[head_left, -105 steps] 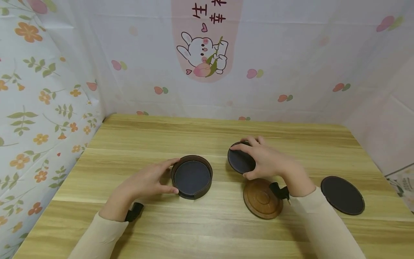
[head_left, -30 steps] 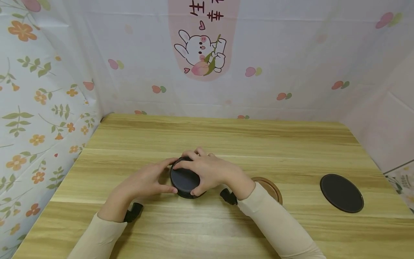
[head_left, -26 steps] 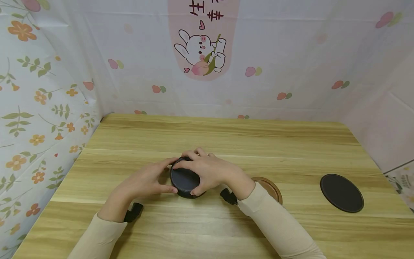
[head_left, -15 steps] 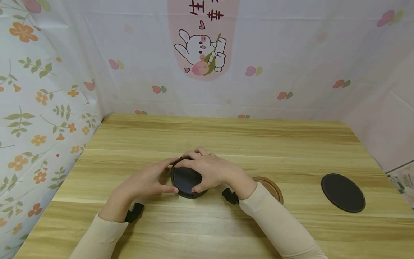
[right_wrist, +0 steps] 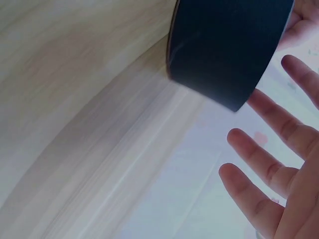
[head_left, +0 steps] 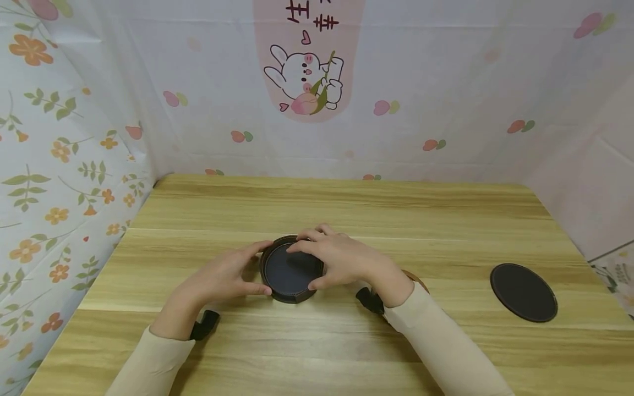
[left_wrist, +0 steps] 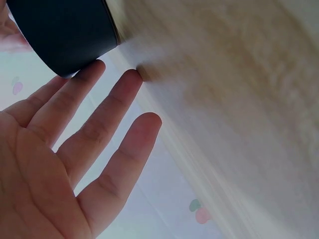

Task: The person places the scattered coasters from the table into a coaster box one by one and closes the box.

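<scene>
A round, dark coaster holder (head_left: 283,298) sits on the table in the head view, with a dark stitched leather coaster (head_left: 287,275) lying inside its rim. My left hand (head_left: 223,275) holds the holder from the left, thumb at its front and index finger at its back. In the left wrist view, fingertips touch the holder's outer wall (left_wrist: 65,35). Over the right side of the holder hovers my right hand (head_left: 342,257), fingers spread and nothing between them. The right wrist view shows its loosely straight fingers (right_wrist: 249,194) beside the wall.
A brown wooden disc (head_left: 416,279) lies mostly hidden under the right forearm. Farther right, a flat black oval-looking coaster (head_left: 524,292) lies on the wood-grain table (head_left: 317,352). Printed white cloth (head_left: 436,82) hangs behind the table and on the left.
My right hand carried the dark coaster leftward from above the wooden disc to the holder, let it go inside, and has drawn slightly right. The left hand has stayed at the holder.
</scene>
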### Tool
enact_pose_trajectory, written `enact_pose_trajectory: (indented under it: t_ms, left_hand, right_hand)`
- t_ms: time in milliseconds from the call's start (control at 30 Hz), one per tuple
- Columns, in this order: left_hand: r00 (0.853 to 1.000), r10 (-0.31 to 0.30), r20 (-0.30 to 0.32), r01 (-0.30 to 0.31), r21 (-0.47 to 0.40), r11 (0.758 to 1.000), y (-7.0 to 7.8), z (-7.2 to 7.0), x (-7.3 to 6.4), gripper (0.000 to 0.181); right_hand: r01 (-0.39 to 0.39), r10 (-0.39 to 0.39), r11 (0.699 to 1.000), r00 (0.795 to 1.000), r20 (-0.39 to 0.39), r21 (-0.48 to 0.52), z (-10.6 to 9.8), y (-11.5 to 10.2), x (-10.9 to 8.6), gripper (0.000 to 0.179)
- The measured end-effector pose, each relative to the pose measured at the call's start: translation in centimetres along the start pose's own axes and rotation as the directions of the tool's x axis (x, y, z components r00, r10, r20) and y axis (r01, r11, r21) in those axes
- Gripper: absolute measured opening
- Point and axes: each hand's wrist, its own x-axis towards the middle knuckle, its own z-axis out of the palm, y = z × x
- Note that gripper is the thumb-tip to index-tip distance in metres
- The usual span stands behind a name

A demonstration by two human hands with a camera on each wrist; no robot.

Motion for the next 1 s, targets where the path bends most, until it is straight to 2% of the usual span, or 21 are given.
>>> enact_pose_trajectory:
  t_ms: [267,633,1000]
  left_hand:
    - [1.000,0.001,-0.008,-0.001,0.009,1.000,-0.1,0.1,-0.1,0.098]
    - [1.000,0.008,-0.026,-0.008,0.009,1.000,0.0,0.1,-0.1,0.097]
    - [1.000,0.008,-0.026,-0.007,0.016,1.000,-0.1,0.1,-0.2,0.098]
  right_hand:
    - [0.006,-0.007,1.000,0.997,-0.080,-0.015,-0.3,1.8,-2.1,0.070]
    - [-0.045,0.048,0.999,0.987,-0.151,0.027,-1.1,4.6,-5.5,0.068]
    - [-0.156,0.161,0.987,0.961,-0.224,0.042,-2.0,7.3,-10.1,0.064]
